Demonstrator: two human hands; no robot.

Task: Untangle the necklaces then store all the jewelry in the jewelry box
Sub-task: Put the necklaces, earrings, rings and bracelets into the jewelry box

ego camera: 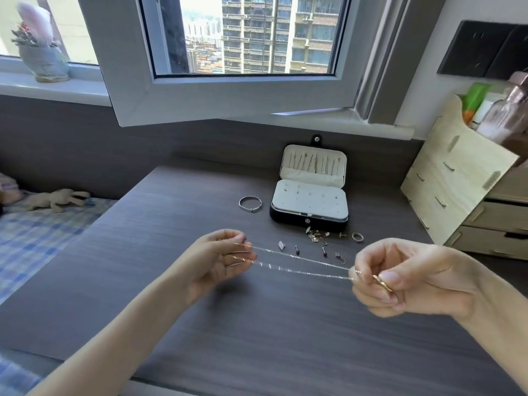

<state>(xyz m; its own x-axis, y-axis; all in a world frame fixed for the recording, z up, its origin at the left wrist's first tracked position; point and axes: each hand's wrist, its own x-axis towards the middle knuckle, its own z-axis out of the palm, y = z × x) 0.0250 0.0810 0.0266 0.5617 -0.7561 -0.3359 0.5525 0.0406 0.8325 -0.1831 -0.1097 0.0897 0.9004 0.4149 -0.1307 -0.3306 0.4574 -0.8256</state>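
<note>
The person holds a thin necklace [300, 265] stretched between both hands, just above the dark worktop [257, 324]. The left hand [225, 252] has one end looped over its fingers, which curl a little round the chain. The right hand [400, 278] pinches the other end tight, with a small gold loop [383, 282] between thumb and fingers. I cannot tell if that loop is a pendant or a ring.

The chain runs from side to side, one hand to the other, dipping a bit toward the right. It shows as two thin lines lying apart, so to me it looks free of knots. It is too fine to be sure.

The jewelry box [310, 195] sits open farther back on the worktop, past the chain and a little to the right. Its lid stands up at the back, and thin chains hang inside it. The right hand is the nearer one to the box. So I think the next move goes forward, away from the person. The chain would need turning to hang up and down like the others.

Between the chain and the box lies a scatter of small earrings [317, 238] and a ring [357, 236]. A silver bangle [250, 203] lies just left of the box. None of these is put away yet.
</note>
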